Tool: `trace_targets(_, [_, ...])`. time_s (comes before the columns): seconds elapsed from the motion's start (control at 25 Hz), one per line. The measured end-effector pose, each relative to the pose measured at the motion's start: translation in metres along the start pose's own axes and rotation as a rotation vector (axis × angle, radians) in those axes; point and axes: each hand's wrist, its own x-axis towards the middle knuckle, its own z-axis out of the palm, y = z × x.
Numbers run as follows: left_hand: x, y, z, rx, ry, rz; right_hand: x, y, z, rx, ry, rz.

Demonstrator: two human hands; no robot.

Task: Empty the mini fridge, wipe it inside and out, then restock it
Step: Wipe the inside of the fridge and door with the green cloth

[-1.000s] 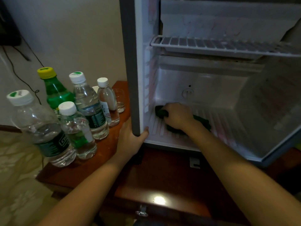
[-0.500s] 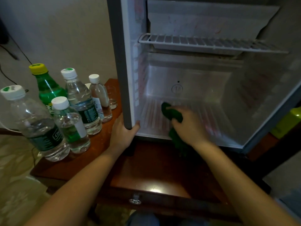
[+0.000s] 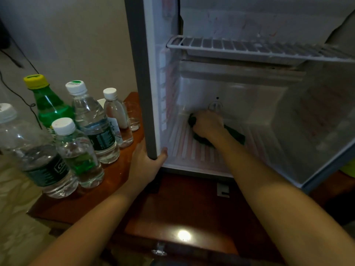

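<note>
The fridge (image 3: 240,89) fills the upper right of the frame. Its cavity is bare, apart from the wire shelf (image 3: 249,48) across the top. The ribbed floor lies free to the front lip and out to the right wall.

Below it the wooden table (image 3: 172,212) runs to the bottom edge, with a bare strip in front of the fridge.

At the left, four capped clear bottles (image 3: 94,121) hold clear liquid, crowded around a green bottle (image 3: 51,106) just beside the table's left edge.

The left hand (image 3: 146,166) grips the fridge's lower-left front edge, thumb hooked inside. The right hand (image 3: 208,123) reaches to the back-left floor corner, fingers curled over a dark green cloth (image 3: 235,134).

A glass (image 3: 133,118) stands against the fridge's outer wall.
</note>
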Motion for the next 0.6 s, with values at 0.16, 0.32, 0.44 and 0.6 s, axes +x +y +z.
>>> trace_targets(0.16, [-0.001,-0.009,0.002,-0.012,0.015,0.012,-0.075,-0.009,0.01,0.051,-0.002,-0.129])
trace_targets(0.32, [-0.001,-0.004,0.002,0.003,0.024,0.015,-0.036,-0.003,0.004,0.01,-0.034,-0.072])
trace_targets(0.44, [-0.003,0.006,0.001,0.024,0.051,0.031,0.015,-0.007,0.005,-0.037,-0.026,-0.081])
trace_targets(0.6, [-0.002,0.007,-0.001,0.046,0.044,0.052,0.019,-0.025,0.013,-0.044,-0.013,-0.211])
